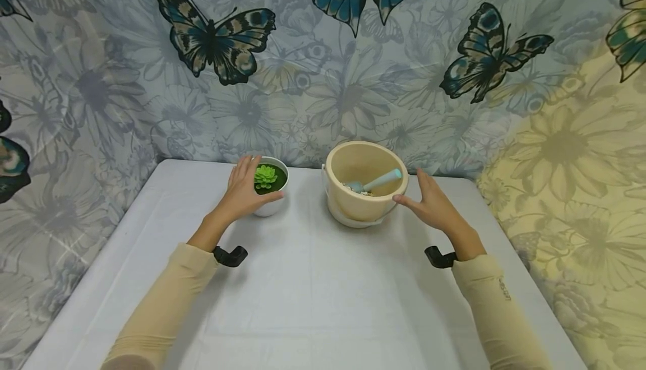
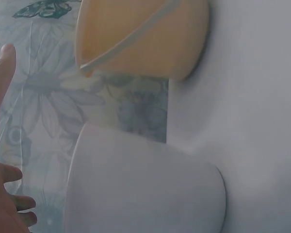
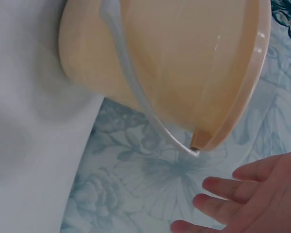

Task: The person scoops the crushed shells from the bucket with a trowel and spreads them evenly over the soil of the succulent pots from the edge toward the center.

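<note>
A white pot (image 1: 268,209) (image 2: 140,189) with a green succulent (image 1: 264,176) stands at the back left of the table. My left hand (image 1: 242,192) is spread at the pot's left side, thumb apart from the fingers; contact cannot be made out. To the right of the pot sits a cream bucket (image 1: 359,207) (image 3: 184,63) with a pale bail handle (image 3: 136,87) hanging down its side. A light blue toy shovel (image 1: 384,179) leans inside over small whitish bits. Fingers extended, my right hand (image 1: 435,206) (image 3: 266,199) is beside the bucket's right rim, apart from it in the right wrist view.
White cloth covers the table (image 1: 313,297). Behind it, close to the pot and bucket, rises a wall covering (image 1: 348,101) printed with butterflies and flowers. Black wrist mounts (image 1: 231,256) stick out inward from both forearms.
</note>
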Tool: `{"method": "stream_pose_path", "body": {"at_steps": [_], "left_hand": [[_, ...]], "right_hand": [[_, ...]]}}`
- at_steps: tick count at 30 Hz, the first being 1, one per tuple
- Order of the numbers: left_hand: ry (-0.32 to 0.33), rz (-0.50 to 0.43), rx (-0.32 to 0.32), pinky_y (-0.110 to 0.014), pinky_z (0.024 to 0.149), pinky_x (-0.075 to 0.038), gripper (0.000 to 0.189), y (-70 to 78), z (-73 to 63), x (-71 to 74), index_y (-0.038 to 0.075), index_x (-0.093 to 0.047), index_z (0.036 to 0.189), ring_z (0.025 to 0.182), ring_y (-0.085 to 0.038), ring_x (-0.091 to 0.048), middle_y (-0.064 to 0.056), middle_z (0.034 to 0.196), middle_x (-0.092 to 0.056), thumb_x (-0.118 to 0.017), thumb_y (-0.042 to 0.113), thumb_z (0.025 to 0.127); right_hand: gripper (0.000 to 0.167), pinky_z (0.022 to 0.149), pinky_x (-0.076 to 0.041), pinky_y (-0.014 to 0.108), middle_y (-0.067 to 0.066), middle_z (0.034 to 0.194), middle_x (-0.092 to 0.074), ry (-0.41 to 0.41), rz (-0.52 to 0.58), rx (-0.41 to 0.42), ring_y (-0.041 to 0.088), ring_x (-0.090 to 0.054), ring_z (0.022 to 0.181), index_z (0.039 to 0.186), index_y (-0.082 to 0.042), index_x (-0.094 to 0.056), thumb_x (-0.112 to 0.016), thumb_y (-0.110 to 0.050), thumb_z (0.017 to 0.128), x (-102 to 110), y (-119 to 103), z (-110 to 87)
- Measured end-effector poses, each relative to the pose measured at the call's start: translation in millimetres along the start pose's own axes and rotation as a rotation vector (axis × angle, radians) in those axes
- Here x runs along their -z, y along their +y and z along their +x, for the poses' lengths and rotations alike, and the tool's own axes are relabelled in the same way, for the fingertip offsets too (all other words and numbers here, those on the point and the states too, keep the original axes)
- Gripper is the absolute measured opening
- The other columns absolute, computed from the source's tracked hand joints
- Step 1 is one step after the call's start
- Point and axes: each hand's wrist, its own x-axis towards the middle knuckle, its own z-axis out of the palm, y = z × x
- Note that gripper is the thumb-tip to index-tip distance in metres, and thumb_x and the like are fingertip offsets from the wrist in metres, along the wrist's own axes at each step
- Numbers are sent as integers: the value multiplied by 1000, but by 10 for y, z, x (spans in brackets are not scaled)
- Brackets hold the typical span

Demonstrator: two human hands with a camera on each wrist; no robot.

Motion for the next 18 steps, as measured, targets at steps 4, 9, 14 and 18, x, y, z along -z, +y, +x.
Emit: {"method": "stream_pose_path", "body": {"at_steps": [4,9,14,18], "left_hand": [[-43,-9,4,-63,120,-3,115,106,73,-5,15,-8,158,152,-39,-1,-17,164,-5,-68,68,77],[-111,-64,23,-69,113,-20,116,250,201,6,24,-2,159,151,-39,-7,-12,165,-2,-68,70,75],[-150,-82,-15,-67,115,-21,116,369,271,-37,25,-2,158,152,-36,-6,-9,165,-2,-67,71,75],[-157,-85,-49,-64,116,-21,114,449,300,-107,22,-6,159,152,-34,-8,-10,165,-6,-67,71,75]], "right_hand": [[107,114,-15,68,34,158,-2,-20,-9,-13,52,-7,146,152,8,7,-53,-59,93,31,-18,25],[108,114,-16,69,34,158,-3,-29,-8,-5,52,-8,146,153,7,6,-55,-58,93,90,-56,62],[104,114,-18,68,34,158,-5,-43,-8,-1,52,-11,146,153,7,3,-51,-59,95,127,-112,110],[100,115,-17,67,34,158,-5,-61,-5,-7,51,-10,146,153,9,2,-48,-58,96,141,-144,151]]}}
